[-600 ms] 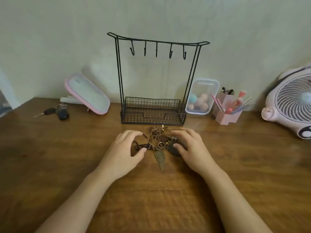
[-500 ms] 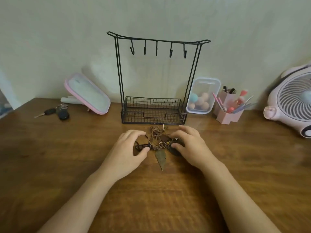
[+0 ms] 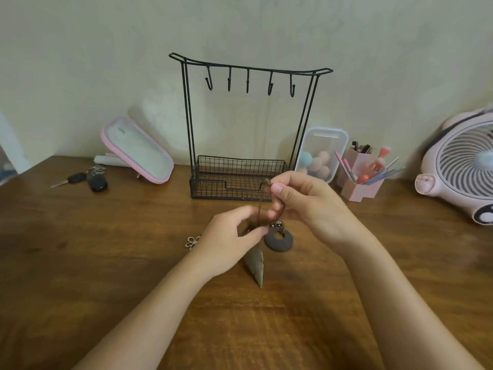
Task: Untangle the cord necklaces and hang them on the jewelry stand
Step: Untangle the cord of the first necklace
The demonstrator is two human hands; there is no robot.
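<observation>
Cords [image 3: 259,209] of thin brown string rise in a small bundle above the middle of the tabletop [image 3: 80,263], in front of the stand [image 3: 240,172]. The right hand [image 3: 312,206] pinches the top of the bundle between thumb and forefinger, and its other fingers are curled. The left hand [image 3: 226,244] is lower and pinches the same cords between thumb and fingertips, close to the pendants. Three pendants show there. One is a flat, matte dark disc [image 3: 277,247] with a round hole. One is a long pointed leaf [image 3: 255,265] of dull metal colour, with its tip toward the near edge. The last is a pale open flower [image 3: 192,242], on the wood just left of the left hand. Whether the disc and leaf hang or rest on the wood, I cannot tell.

The stand is of thin black wire, with a curved top bar, five hooks and a mesh tray as base. It is at the middle of the far edge. Left of it a pink-framed mirror [image 3: 136,150] leans back, and dark keys [image 3: 90,178] lie toward the far left corner. Right of it are a clear plastic box [image 3: 324,140] with soft round sponges, a pink holder [image 3: 356,189] with brushes, and a pink fan [image 3: 464,166] with a ribbed round grille at the right edge. The tabletop is brown wood with visible grain.
</observation>
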